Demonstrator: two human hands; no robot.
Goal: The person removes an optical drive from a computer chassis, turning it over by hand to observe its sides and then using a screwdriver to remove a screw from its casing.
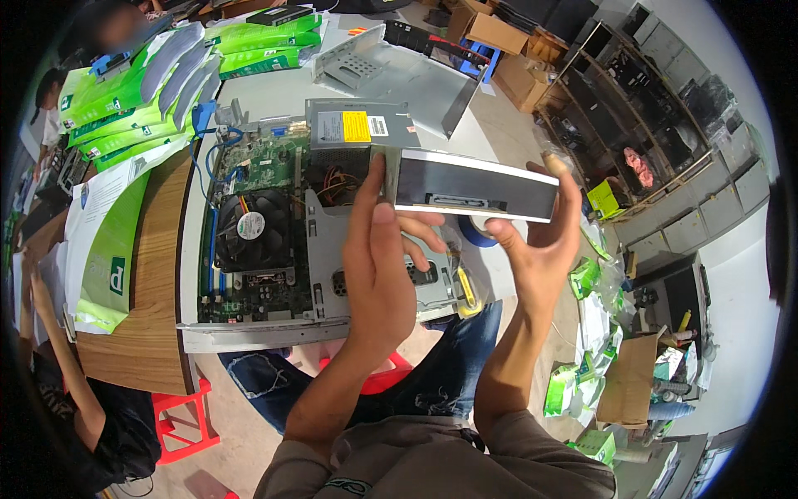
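Note:
Between my hands, above the open computer case (pixel 249 337), is a box-shaped optical drive (pixel 482 179) with silver edges. Its dark narrow side, with a connector slot, is turned up toward me. My left hand (pixel 381 266) presses against the drive's left end, its lower fingers reaching underneath. At the right end, my right hand (pixel 544 241) grips it with the thumb at the lower edge and fingers at the far corner. In the case lie a green circuit board (pixel 258 170), a black cooling fan (pixel 252 229) and a metal power supply (pixel 362 125) with a yellow label.
Green paper packs (pixel 125 108) are stacked at the left. A grey metal cover (pixel 416 75) lies beyond the case. A yellow-handled tool (pixel 467 287) and blue tape roll (pixel 476 233) sit by my right wrist. Red stools (pixel 184 424) stand below; another person's arm (pixel 66 341) is at left.

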